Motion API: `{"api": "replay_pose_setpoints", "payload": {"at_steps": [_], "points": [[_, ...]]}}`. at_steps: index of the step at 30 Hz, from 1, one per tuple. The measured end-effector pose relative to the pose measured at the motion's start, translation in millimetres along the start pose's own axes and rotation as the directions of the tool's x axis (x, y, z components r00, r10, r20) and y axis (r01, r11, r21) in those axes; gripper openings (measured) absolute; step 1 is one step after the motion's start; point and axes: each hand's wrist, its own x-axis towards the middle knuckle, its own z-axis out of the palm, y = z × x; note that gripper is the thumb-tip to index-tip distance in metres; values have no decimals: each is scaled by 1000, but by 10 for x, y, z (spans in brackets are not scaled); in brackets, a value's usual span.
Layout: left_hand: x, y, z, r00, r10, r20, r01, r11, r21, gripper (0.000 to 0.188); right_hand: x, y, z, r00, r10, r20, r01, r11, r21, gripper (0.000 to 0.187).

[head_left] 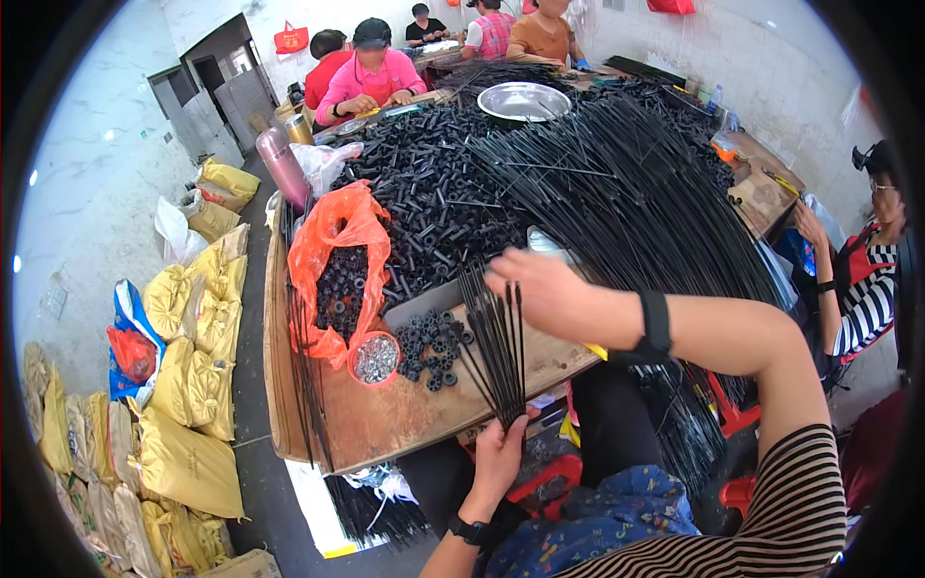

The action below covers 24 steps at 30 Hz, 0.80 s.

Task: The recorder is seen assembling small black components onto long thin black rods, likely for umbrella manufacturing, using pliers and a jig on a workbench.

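Striped sleeve, two bare hands, one bundle of slim black rods

Head view. Nearest: one striped sleeve [795, 491], right arm; beside it, one blue patterned apron [593, 515].

Left hand [497, 458]: closed, gripping the bundle of slim black rods [496, 361] by its lower end, at the near table edge; rods upright, slightly fanned toward the top. Dark wristband [469, 530] on this wrist.

Right hand [544, 289]: fingers bent, at the upper ends of the rods; whether it grips any, cannot tell.

Wooden table [385, 424], carrying:
– black ring-shaped parts [431, 345], loose, left of the bundle;
– round tub [376, 358], reddish rim, small shiny metal pieces inside, beside the rings;
– orange-red plastic bag [306, 246], open, dark parts within;
– heap of short black tubular parts [424, 197], behind;
– large stack of long black rods [646, 193], right;
– round metal basin [525, 102], far side.
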Motion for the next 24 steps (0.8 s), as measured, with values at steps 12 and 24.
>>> {"api": "replay_pose_setpoints", "payload": {"at_steps": [12, 24], "points": [[-105, 82, 70, 994, -106, -10, 105, 988, -115, 17, -177, 72, -1251, 901, 179, 395, -362, 812, 457, 26], [-26, 122, 53, 996, -78, -39, 72, 988, -138, 20, -1635, -461, -2614, 663, -258, 703, -615, 348, 708, 26]]}}
